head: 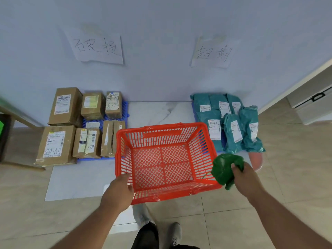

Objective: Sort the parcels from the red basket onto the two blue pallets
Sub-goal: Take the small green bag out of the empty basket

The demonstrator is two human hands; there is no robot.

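The red basket (166, 162) sits on the floor just in front of the person, and its mesh bottom shows bare: no parcel is left inside. The left hand (119, 190) is closed over the basket's near-left rim. The right hand (245, 177), just outside the basket's near-right corner, grips a crumpled dark green bag (227, 168); it looks like the last parcel, though I cannot tell whether it holds anything.

Beyond the basket to the left, the left pallet (125, 108) is nearly covered by brown boxes (66, 106), in two rows, with only strips of blue showing between and behind them. Beyond the basket to the right, the right pallet (193, 106) is almost hidden under teal mailer bags (233, 132), which overlap one another and spill over its front edge. On the wall above each pallet hangs a handwritten paper sign (98, 48).

By this showing the sorting is all but done. What remains is the green bag, which by its soft wrapping probably belongs with the teal bags to the basket's right.
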